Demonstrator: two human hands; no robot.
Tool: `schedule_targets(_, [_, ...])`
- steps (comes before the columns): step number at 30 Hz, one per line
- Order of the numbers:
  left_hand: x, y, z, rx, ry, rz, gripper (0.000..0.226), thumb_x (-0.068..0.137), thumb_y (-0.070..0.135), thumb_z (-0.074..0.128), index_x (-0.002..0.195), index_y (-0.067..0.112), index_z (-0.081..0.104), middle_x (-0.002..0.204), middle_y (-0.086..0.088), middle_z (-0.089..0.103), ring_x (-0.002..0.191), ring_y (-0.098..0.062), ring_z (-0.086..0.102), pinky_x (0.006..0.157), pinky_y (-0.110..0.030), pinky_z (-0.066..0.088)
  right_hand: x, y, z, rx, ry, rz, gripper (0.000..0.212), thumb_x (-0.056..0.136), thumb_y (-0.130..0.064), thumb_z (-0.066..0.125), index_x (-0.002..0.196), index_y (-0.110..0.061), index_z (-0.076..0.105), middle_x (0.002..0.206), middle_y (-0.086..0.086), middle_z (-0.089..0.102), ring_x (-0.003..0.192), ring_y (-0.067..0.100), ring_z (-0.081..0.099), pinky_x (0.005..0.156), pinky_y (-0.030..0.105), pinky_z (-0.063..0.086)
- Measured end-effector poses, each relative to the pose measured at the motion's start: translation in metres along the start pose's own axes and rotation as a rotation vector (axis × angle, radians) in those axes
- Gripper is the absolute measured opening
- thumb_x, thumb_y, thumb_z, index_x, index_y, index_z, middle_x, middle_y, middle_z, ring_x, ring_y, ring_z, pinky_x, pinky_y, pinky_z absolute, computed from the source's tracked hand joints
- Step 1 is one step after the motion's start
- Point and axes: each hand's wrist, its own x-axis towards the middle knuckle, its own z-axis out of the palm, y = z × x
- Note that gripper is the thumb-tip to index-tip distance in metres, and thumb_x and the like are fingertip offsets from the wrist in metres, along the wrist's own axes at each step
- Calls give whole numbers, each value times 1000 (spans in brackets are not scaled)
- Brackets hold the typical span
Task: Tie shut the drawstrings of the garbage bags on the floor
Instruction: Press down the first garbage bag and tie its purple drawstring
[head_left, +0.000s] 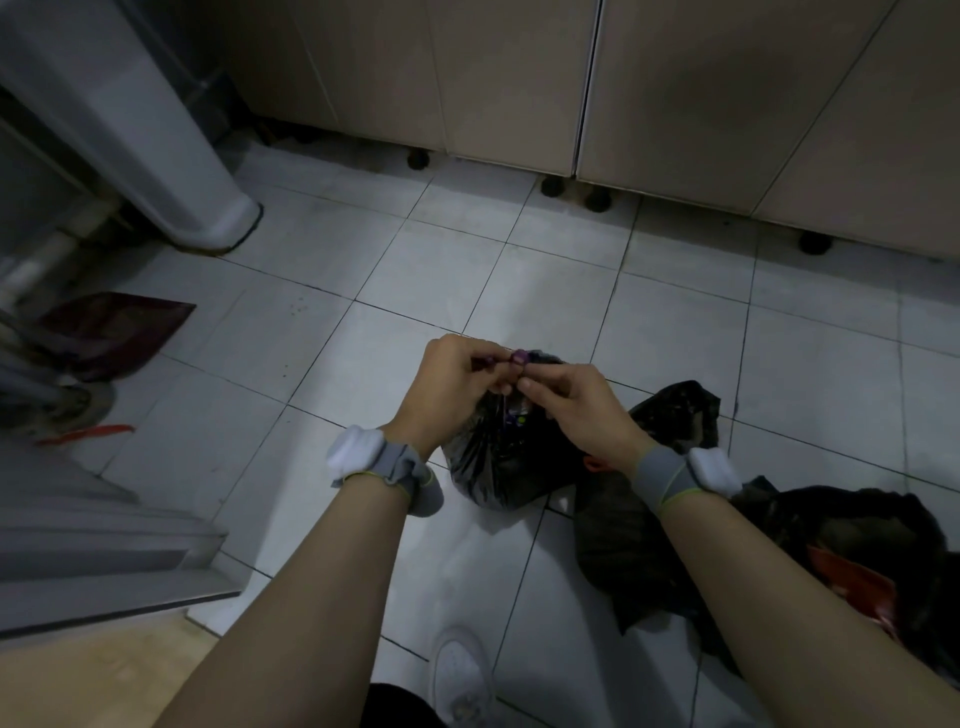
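The small bag (498, 457) sits on the floor (519, 291) near the middle of the tiles, right in front of the person. Both hands are held up over its top, close together, because that is where the string (519, 357) comes out. The left hand (452, 384) has its fingers (485, 364) pinched shut on the purple string, and the right hand (576, 410) has its fingers (530, 385) pinched on it too, so the two ends meet between them. The hands almost touch, which looks like the way you hold string to make a knot. The top of the bag is pulled up into a bunch under the hands, so it seems drawn shut, but the knot is tiny and dark here, and I cannot tell if it is done. A second bag (675, 415) lies just beside the first, toward the right, and looks loose and open. A third bag (852, 535) lies near the right edge of the floor, with something orange (852, 582) showing inside. Those two likely still need tying. A white shoe (460, 675) stands at the near edge of the floor, behind the first bag.
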Motion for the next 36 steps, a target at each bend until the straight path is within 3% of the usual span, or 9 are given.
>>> schedule_targets(5, [-3,-5,5,-68,6,-58,11,91,4,78,101,2,82,77,-15,79,72,-21,79,79,-26,63,0,4,10,38,59,44,16,98,-8,62,103,-4,77,79,1,70,68,4,61,64,16,49])
schedule_targets(11, [-2,-6,10,-166,-7,-117,30,81,2,86,96,13,63,90,-7,82,79,-16,80,78,-26,63,-1,0,15,211,243,147,18,98,-3,58,98,-12,73,75,8,67,66,13,57,60,17,49])
schedule_targets(15, [-2,-7,13,-110,12,-75,15,82,1,81,91,9,72,84,-7,82,81,-19,81,86,-39,66,-2,2,16,257,242,180,17,98,-3,59,99,-9,75,73,7,65,62,10,55,56,15,47])
schedule_targets(18, [0,-4,16,13,17,17,11,85,3,77,87,13,79,77,-1,81,70,-14,78,75,-41,65,-2,6,16,199,173,179,15,97,-3,60,94,-4,75,71,5,64,60,8,53,56,15,46])
schedule_targets(22, [3,0,20,160,75,69,9,84,18,79,83,28,78,79,11,79,63,1,67,72,-38,60,-1,6,11,187,101,155,19,98,-4,60,91,10,71,72,7,65,61,9,55,61,18,47])
schedule_targets(25, [5,-2,22,203,94,57,6,83,24,78,83,30,77,79,14,78,60,1,61,71,-37,59,-5,3,7,214,29,128,20,97,-5,62,89,13,69,73,9,64,64,10,56,64,17,48])
schedule_targets(28, [5,-1,23,185,73,47,7,83,22,78,84,29,78,79,13,78,60,3,61,68,-32,57,-7,1,7,239,23,119,22,96,-9,65,90,12,70,72,10,61,63,11,54,62,17,46])
schedule_targets(32, [5,-4,25,137,43,44,9,88,17,78,95,22,81,78,7,79,54,7,62,61,-10,47,-6,2,10,251,106,175,22,99,-7,60,97,11,72,75,12,65,62,11,56,61,20,47])
schedule_targets(36, [0,-11,18,196,14,33,16,90,21,80,103,14,82,77,7,77,61,-3,71,62,-5,51,-4,3,10,261,140,219,26,102,-10,56,95,9,72,74,9,65,63,12,56,62,21,48])
